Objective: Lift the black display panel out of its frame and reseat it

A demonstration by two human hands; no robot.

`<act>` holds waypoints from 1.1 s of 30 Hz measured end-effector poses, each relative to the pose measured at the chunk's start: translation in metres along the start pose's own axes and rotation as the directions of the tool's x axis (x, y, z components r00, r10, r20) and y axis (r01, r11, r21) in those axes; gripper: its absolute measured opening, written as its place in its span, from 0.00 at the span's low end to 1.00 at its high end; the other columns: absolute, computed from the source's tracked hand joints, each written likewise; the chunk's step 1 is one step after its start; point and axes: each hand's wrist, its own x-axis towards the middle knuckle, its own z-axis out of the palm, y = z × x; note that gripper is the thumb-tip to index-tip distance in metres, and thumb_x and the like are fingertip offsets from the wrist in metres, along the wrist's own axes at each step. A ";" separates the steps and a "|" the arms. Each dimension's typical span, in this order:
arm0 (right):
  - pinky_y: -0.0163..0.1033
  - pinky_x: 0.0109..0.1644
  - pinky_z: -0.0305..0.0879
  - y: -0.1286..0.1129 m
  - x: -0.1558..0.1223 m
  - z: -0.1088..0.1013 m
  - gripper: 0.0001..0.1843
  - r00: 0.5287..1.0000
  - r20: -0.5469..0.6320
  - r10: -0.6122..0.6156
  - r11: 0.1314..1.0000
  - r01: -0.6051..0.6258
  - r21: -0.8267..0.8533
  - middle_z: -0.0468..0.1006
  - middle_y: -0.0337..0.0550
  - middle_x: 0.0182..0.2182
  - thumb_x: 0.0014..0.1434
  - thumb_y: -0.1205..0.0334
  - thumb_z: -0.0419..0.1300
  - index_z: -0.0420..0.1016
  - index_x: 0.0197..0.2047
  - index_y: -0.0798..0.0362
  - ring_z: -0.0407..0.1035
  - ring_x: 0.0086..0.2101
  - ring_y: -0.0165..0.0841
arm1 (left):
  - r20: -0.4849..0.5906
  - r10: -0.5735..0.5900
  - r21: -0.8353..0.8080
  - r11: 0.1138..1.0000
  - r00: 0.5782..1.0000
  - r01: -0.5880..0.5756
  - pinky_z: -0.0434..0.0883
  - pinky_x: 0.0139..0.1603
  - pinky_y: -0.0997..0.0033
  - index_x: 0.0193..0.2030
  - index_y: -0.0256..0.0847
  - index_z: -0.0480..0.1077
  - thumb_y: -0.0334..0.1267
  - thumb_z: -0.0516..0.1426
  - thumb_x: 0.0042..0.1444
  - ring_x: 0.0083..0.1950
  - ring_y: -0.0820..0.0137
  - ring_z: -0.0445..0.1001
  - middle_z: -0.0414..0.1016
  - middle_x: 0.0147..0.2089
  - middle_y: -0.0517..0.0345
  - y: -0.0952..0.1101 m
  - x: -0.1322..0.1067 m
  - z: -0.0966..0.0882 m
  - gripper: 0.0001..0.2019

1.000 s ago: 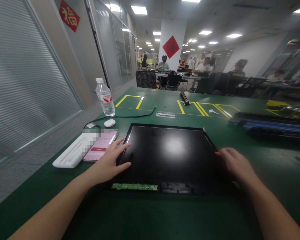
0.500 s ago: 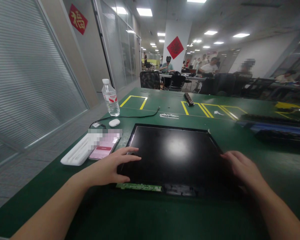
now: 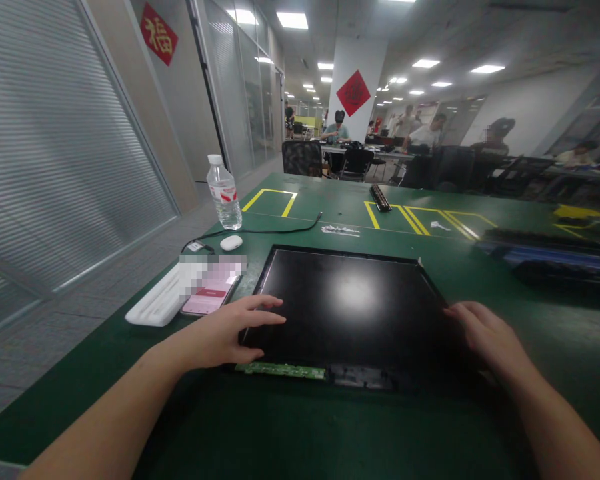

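A black display panel [image 3: 350, 300] lies flat on the green table, its dark screen facing up and reflecting a ceiling light. A narrow green circuit board [image 3: 283, 370] shows along its near edge. My left hand [image 3: 240, 330] is at the panel's left edge, thumb and fingers apart, the fingers reaching over the screen. At the opposite edge my right hand [image 3: 485, 333] has its fingers bent together around the rim; part of the thumb and the underside of the grip are hidden.
Left of the panel are a phone [image 3: 213, 293], a white slab-shaped device [image 3: 155, 303], a small white case [image 3: 231, 243], a black cable [image 3: 280, 233] and a water bottle [image 3: 224, 197]. A blue-black object [image 3: 545, 257] lies right. Several people sit at desks beyond.
The view has shifted very slightly. Both hands stay at the panel's edges, and the panel keeps its place on the table.
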 end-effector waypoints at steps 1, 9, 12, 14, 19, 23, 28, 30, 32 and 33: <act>0.45 0.31 0.61 0.000 0.000 0.000 0.25 1.000 -0.004 -0.008 1.000 0.008 0.003 0.80 0.43 0.25 0.56 0.38 0.55 0.81 0.41 0.49 0.68 0.22 0.39 | -0.007 0.007 -0.002 1.000 1.000 -0.007 0.69 0.71 0.51 0.66 0.55 0.77 0.32 0.67 0.54 0.73 0.52 0.70 0.69 0.75 0.52 0.000 0.000 0.000 0.31; 0.45 0.31 0.60 -0.001 -0.001 0.000 0.26 1.000 0.005 -0.008 1.000 0.008 0.003 0.76 0.40 0.21 0.55 0.37 0.55 0.80 0.42 0.49 0.67 0.21 0.39 | -0.090 -0.072 0.052 0.996 0.993 0.077 0.68 0.72 0.44 0.69 0.53 0.74 0.46 0.64 0.62 0.74 0.49 0.68 0.67 0.76 0.48 -0.008 0.001 0.001 0.27; 0.46 0.31 0.61 -0.004 -0.002 0.000 0.26 1.000 0.010 -0.004 1.000 0.004 -0.014 0.77 0.41 0.23 0.56 0.38 0.54 0.80 0.42 0.49 0.67 0.22 0.39 | -0.211 -0.147 0.127 0.976 0.966 0.176 0.67 0.72 0.41 0.66 0.45 0.77 0.47 0.56 0.67 0.73 0.46 0.70 0.70 0.74 0.41 -0.012 0.005 0.003 0.24; 0.46 0.32 0.61 -0.007 -0.003 0.000 0.26 1.000 0.012 0.000 1.000 0.001 -0.023 0.79 0.43 0.25 0.56 0.39 0.54 0.80 0.42 0.49 0.67 0.22 0.39 | -0.252 -0.192 0.179 0.954 0.948 0.241 0.67 0.73 0.41 0.64 0.40 0.78 0.45 0.54 0.67 0.72 0.44 0.70 0.71 0.73 0.39 -0.014 0.008 0.004 0.24; 0.46 0.31 0.61 -0.012 -0.006 -0.001 0.26 1.000 0.013 0.011 0.999 -0.011 -0.033 0.80 0.44 0.27 0.56 0.39 0.54 0.80 0.43 0.49 0.67 0.23 0.39 | -0.251 -0.249 0.227 0.924 0.936 0.307 0.66 0.74 0.44 0.62 0.37 0.79 0.38 0.50 0.65 0.73 0.47 0.70 0.72 0.73 0.40 -0.010 0.012 0.006 0.24; 0.46 0.31 0.61 -0.011 -0.006 -0.001 0.25 1.000 0.008 0.017 0.999 -0.017 -0.038 0.80 0.44 0.27 0.55 0.39 0.55 0.80 0.43 0.49 0.68 0.23 0.40 | -0.250 -0.232 0.215 0.934 0.940 0.287 0.67 0.73 0.46 0.60 0.37 0.80 0.36 0.50 0.64 0.72 0.46 0.72 0.72 0.73 0.39 -0.005 0.014 0.008 0.24; 0.45 0.30 0.62 -0.006 -0.004 0.000 0.24 1.000 -0.014 -0.020 1.000 0.020 -0.021 0.80 0.44 0.25 0.54 0.39 0.56 0.80 0.40 0.49 0.67 0.23 0.40 | -0.279 -0.223 0.145 0.952 0.934 0.271 0.66 0.74 0.41 0.58 0.38 0.81 0.34 0.53 0.60 0.72 0.41 0.70 0.72 0.72 0.37 -0.007 0.014 0.012 0.23; 0.45 0.30 0.61 -0.005 -0.003 0.001 0.24 1.000 -0.021 -0.019 1.000 0.019 -0.013 0.81 0.45 0.26 0.54 0.40 0.56 0.80 0.40 0.49 0.67 0.23 0.39 | -0.278 -0.230 0.130 0.953 0.933 0.273 0.66 0.74 0.39 0.58 0.36 0.80 0.33 0.54 0.59 0.72 0.40 0.70 0.71 0.72 0.35 -0.009 0.015 0.013 0.23; 0.44 0.30 0.62 -0.005 -0.002 0.001 0.24 1.000 -0.023 -0.014 1.000 0.014 -0.010 0.82 0.46 0.28 0.54 0.40 0.56 0.80 0.40 0.49 0.67 0.24 0.39 | -0.278 -0.242 0.116 0.952 0.930 0.282 0.66 0.73 0.37 0.58 0.34 0.80 0.32 0.53 0.59 0.71 0.39 0.70 0.70 0.72 0.33 -0.010 0.015 0.015 0.23; 0.44 0.31 0.62 -0.005 -0.002 0.001 0.24 1.000 -0.020 -0.014 1.000 0.014 -0.012 0.82 0.46 0.30 0.54 0.40 0.56 0.80 0.40 0.49 0.68 0.24 0.39 | -0.279 -0.247 0.109 0.952 0.928 0.287 0.66 0.72 0.36 0.58 0.34 0.79 0.32 0.53 0.58 0.71 0.39 0.70 0.69 0.72 0.32 -0.010 0.016 0.015 0.23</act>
